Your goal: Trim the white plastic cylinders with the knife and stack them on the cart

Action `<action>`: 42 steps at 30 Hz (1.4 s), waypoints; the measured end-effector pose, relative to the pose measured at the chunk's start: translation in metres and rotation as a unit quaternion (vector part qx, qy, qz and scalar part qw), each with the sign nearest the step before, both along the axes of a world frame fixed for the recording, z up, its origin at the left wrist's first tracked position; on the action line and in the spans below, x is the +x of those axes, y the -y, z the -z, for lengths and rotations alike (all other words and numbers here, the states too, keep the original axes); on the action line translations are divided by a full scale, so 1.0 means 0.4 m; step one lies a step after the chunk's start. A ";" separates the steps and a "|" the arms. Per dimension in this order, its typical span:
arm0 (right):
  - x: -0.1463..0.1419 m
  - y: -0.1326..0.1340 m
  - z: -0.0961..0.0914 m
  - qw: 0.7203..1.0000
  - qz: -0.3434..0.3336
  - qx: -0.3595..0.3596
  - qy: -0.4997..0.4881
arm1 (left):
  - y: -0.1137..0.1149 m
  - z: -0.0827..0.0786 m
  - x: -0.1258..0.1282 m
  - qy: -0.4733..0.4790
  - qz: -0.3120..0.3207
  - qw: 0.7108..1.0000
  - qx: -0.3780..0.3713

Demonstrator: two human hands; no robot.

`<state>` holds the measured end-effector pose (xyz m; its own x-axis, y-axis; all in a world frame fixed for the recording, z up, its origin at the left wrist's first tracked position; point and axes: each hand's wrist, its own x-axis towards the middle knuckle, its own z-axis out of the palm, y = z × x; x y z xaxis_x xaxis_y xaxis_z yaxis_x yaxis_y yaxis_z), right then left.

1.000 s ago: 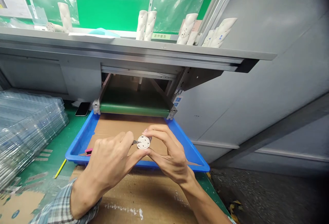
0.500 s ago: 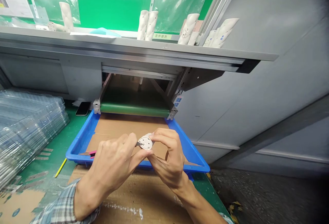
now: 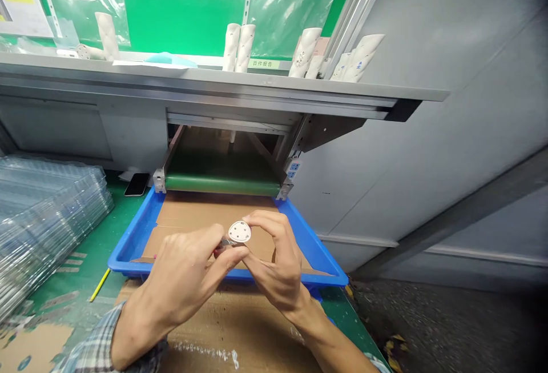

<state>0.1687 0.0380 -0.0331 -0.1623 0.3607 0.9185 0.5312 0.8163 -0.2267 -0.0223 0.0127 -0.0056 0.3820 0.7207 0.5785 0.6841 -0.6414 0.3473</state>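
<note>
My right hand [image 3: 276, 259] pinches a round white plastic disc [image 3: 239, 232] by its edge, with its face and several small holes showing. My left hand [image 3: 182, 275] grips a small knife with a metal blade [image 3: 226, 242], whose tip sits against the disc's lower edge. The fingers hide most of the knife's handle, and a bit of pink shows beside the blade. Both hands hover above the cardboard liner [image 3: 205, 213] in a blue plastic tray [image 3: 128, 256].
Stacked clear plastic trays [image 3: 43, 219] lie at the left, with a phone [image 3: 137, 184] behind them. A yellow pencil [image 3: 100, 285] lies by the tray. A green conveyor belt [image 3: 222, 185] runs under a metal shelf [image 3: 214, 80] holding white moulded tubes [image 3: 305, 52].
The disc has turned its flat face more toward me and shifted slightly up and left. The pink part by the tray has mostly gone behind my left hand.
</note>
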 end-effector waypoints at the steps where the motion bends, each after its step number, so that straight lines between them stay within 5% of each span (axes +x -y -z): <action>1: 0.000 0.001 -0.004 1.000 -0.001 -0.015 -0.006 | -0.002 -0.004 -0.006 0.011 -0.003 1.000 0.009; 6: 0.000 0.003 -0.010 0.998 -0.018 -0.050 -0.019 | -0.011 -0.018 -0.025 -0.025 -0.034 0.995 0.094; 17: -0.003 -0.002 0.002 0.994 -0.078 -0.061 -0.050 | -0.012 -0.010 -0.022 0.015 0.049 0.994 0.099; 42: 0.005 -0.004 -0.010 0.988 -0.128 -0.076 -0.029 | -0.013 -0.004 -0.027 0.049 0.039 0.992 0.107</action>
